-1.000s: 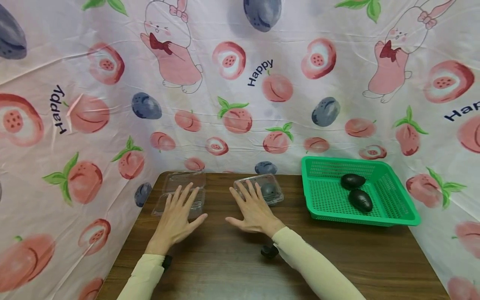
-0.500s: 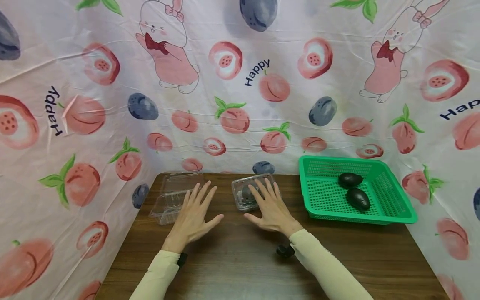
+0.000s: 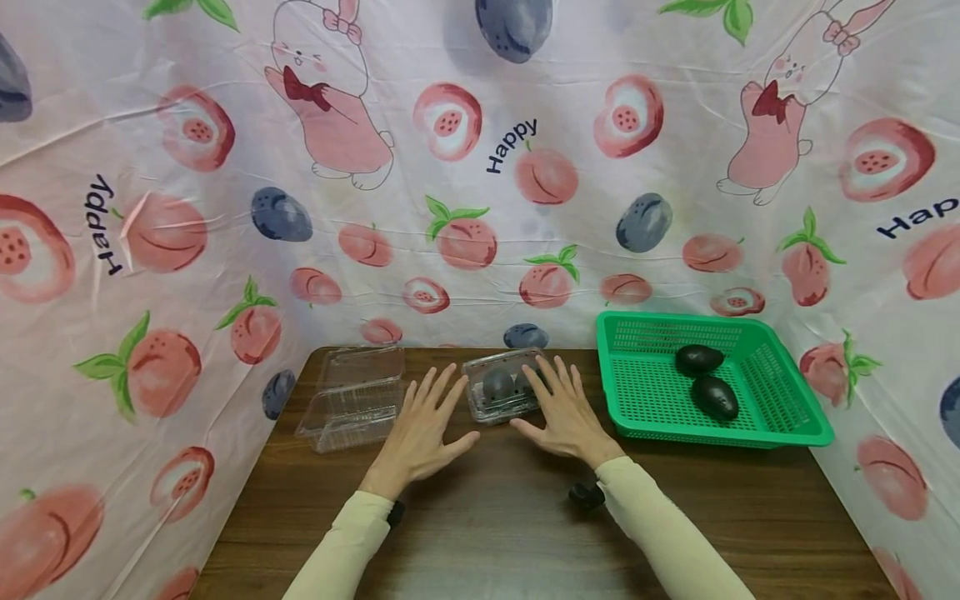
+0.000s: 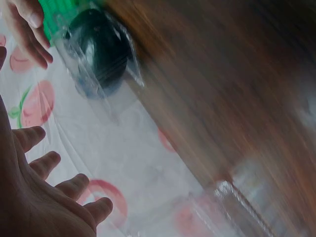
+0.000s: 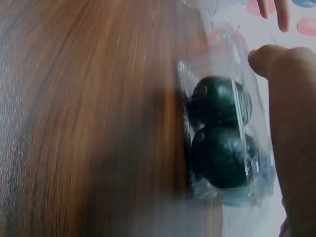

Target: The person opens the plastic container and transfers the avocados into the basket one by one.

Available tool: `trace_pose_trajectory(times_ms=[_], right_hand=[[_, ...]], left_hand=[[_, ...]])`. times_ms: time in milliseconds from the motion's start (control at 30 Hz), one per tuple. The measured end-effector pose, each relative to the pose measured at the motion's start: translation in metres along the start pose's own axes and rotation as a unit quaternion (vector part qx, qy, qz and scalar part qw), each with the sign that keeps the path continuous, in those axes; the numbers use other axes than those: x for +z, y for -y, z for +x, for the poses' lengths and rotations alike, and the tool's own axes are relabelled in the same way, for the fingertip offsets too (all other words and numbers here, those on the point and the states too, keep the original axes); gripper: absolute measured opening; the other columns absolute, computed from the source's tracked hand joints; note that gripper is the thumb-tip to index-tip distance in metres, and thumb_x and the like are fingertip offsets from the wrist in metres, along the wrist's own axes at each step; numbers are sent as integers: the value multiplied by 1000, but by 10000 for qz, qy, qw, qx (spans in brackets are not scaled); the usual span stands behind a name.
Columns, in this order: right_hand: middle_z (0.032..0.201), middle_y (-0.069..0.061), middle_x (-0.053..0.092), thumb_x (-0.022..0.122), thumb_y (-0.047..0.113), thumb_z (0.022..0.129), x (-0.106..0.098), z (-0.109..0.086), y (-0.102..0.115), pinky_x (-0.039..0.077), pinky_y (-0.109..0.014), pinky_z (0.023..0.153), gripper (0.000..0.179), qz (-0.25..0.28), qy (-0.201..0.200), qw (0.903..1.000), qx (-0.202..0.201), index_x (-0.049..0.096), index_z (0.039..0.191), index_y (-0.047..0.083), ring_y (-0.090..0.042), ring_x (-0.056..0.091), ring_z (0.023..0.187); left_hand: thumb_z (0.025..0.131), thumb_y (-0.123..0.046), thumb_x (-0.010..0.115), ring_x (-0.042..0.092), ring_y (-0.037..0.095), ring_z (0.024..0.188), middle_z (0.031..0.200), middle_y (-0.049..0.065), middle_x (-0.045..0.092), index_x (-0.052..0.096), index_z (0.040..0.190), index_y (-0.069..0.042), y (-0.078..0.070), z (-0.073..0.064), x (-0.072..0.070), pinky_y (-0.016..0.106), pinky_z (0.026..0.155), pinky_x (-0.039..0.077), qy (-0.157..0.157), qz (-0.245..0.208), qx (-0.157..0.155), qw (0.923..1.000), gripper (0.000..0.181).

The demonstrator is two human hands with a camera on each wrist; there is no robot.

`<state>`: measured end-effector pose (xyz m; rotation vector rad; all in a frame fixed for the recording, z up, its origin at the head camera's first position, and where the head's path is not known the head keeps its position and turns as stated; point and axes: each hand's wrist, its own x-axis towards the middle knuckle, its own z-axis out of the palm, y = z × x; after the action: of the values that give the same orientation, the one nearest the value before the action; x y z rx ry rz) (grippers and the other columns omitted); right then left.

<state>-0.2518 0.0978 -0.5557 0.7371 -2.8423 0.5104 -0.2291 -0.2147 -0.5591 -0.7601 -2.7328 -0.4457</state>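
Observation:
A clear plastic clamshell box (image 3: 476, 398) stands near the table's back edge with its lid down. Two dark avocados (image 5: 221, 155) lie inside it, side by side, in the right wrist view. My left hand (image 3: 422, 435) hovers just left of this box, fingers spread and holding nothing. To its right is my right hand (image 3: 564, 417), also spread, its fingertips overlapping the box's right end in the head view. Left of my left hand, another clear clamshell (image 3: 351, 410) has its lid up, and no fruit shows in it.
A green plastic basket (image 3: 723, 437) stands at the back right. Two avocados lie in it, one dark fruit (image 3: 699, 360) behind the other (image 3: 714, 398). Fruit-printed cloth (image 3: 352, 308) hangs close around the back and sides of the wooden table (image 3: 487, 525).
Both hands have moved right, the left one away from the lid-up clamshell, which now shows more. The right hand has uncovered the left part of the avocado box. Neither hand has taken anything.

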Motion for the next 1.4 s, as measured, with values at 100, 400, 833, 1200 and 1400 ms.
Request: trace_pose_trajectory(times_ms=[100, 400, 833, 1200, 1400], right_hand=[[186, -24, 28, 72, 64, 102, 1, -1, -5, 16, -79, 139, 99, 67, -36, 9999, 80, 35, 178, 12, -56, 18, 174], [185, -26, 29, 75, 60, 101, 6, 0, -21, 18, -79, 138, 99, 174, -60, 9995, 271, 36, 177, 11, -59, 24, 171], [188, -24, 22, 70, 60, 104, 7, 5, -32, 16, -79, 139, 98, 528, 269, 9974, 413, 30, 180, 14, -57, 17, 174], [186, -23, 30, 68, 56, 108, 12, 6, -30, 17, -78, 139, 93, 496, 245, 9981, 266, 30, 180, 12, -56, 19, 174], [186, -22, 32, 66, 56, 109, 13, 5, -27, 16, -77, 140, 89, 442, 248, 9984, 255, 33, 179, 13, -55, 20, 174]], left_hand=[[103, -64, 72, 27, 50, 173, 188, 17, 27, 38, 178, -14, -3, 5, 7, 79, 135, 28, 24, -75, 35, 10000, 96], [106, -63, 69, 21, 48, 176, 191, 18, 16, 33, 180, -17, -28, 19, 6, 77, 137, 25, 560, -186, -501, 9970, 94], [109, -66, 63, 15, 49, 177, 192, 20, 5, 29, 181, -19, -33, 34, 30, 73, 140, 19, 719, -310, -1000, 9919, 93], [109, -69, 60, 15, 51, 177, 190, 24, 12, 30, 181, -19, -34, 36, 34, 74, 140, 19, 799, -228, -1237, 9888, 93], [109, -69, 60, 19, 53, 175, 189, 24, 16, 32, 180, -19, -32, 36, 37, 74, 139, 22, 745, -125, -1250, 9893, 92]])
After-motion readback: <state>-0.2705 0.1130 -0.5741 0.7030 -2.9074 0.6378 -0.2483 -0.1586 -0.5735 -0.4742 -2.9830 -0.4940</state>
